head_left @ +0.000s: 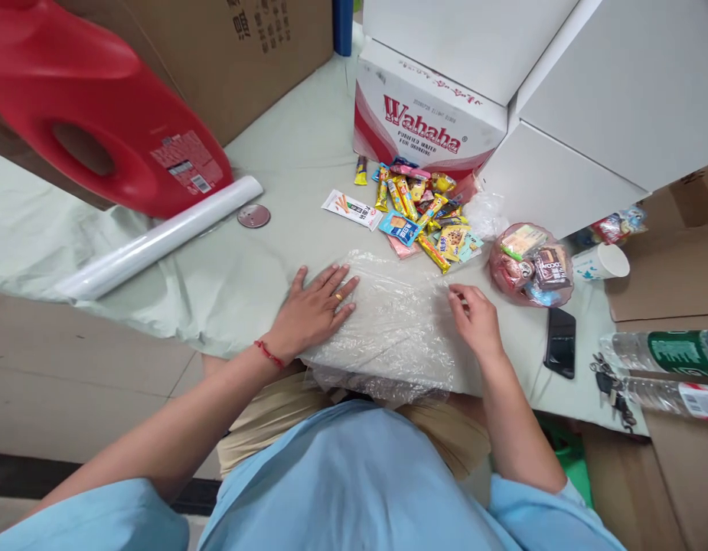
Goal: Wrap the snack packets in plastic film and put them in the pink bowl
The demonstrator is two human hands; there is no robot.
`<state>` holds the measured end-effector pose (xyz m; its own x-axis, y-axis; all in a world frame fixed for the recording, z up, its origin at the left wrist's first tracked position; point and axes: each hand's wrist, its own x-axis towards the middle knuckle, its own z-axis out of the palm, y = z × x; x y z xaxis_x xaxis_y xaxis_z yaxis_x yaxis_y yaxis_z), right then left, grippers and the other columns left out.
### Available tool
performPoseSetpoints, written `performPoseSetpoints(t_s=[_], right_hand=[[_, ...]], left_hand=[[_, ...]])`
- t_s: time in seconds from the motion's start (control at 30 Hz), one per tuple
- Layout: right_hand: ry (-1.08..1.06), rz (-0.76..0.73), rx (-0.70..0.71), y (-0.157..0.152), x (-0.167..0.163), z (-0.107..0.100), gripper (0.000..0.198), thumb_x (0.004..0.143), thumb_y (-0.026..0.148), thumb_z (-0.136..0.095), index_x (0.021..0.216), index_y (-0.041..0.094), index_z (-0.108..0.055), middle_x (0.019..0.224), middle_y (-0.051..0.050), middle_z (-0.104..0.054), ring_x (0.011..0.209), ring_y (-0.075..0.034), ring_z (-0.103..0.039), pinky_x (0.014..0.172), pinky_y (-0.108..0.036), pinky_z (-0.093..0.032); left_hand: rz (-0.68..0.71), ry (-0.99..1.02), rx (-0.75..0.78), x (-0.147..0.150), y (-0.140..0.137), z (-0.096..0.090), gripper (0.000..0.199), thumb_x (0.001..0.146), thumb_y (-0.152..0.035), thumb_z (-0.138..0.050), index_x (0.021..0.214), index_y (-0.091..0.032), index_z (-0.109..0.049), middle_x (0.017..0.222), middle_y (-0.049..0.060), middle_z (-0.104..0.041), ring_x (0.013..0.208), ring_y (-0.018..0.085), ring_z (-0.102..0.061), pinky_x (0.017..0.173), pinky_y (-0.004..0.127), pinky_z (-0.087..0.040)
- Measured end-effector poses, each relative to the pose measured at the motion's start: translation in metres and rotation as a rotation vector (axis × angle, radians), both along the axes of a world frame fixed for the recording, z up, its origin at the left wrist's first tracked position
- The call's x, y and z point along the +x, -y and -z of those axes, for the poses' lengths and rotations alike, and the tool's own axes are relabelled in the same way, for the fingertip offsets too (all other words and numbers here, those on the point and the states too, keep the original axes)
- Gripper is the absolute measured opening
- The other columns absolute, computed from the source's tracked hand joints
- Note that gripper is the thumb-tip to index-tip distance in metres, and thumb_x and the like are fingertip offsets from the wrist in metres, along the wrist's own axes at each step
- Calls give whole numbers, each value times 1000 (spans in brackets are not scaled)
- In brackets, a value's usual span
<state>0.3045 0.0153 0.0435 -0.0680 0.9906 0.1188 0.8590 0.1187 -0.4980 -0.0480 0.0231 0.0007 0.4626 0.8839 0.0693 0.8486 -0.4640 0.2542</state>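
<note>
A crinkled sheet of clear plastic wrap lies on the cloth-covered table and hangs over its front edge toward my lap. My left hand rests flat with fingers spread on the left part of the sheet. At its right edge, my right hand is closed in a pinch on the plastic wrap. Beyond the sheet is a pile of small wrapped snacks. A pink clear bowl with more packaged snacks stands right of the pile, near my right hand.
At the left are a roll of plastic film, a red jug and a round metallic disc. A Wahaha carton stands behind. To the right are a paper cup, phone, keys and plastic bottles.
</note>
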Motion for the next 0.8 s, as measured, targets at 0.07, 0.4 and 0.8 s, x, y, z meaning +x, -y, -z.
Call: performPoseSetpoints(t_s=[0.07, 0.4, 0.8], right_hand=[[113, 32, -59, -34, -31, -8, 43, 108, 45, -44, 132, 19, -67, 127, -16, -71, 101, -28, -71, 92, -43, -58], [354, 126, -157, -137, -111, -2, 48, 103, 42, -59, 142, 15, -57, 120, -20, -73, 106, -35, -71, 89, -42, -55], [-684, -30, -335, -62, -52, -29, 44, 77, 60, -83, 90, 22, -64, 71, 3, -62, 50, -10, -42, 45, -22, -31]], left_hand=[[0, -10, 5, 0, 0, 0, 58, 111, -49, -32, 165, -32, -40, 174, 9, -35, 160, 32, -35, 130, 70, -10], [-12, -7, 18, 0, 2, -1, 56, 111, -49, -33, 163, -33, -44, 174, 7, -37, 160, 30, -36, 131, 68, -12], [-19, 47, -14, 1, 3, -6, 55, 110, -46, -36, 163, -33, -44, 173, 8, -38, 160, 30, -36, 131, 69, -10]])
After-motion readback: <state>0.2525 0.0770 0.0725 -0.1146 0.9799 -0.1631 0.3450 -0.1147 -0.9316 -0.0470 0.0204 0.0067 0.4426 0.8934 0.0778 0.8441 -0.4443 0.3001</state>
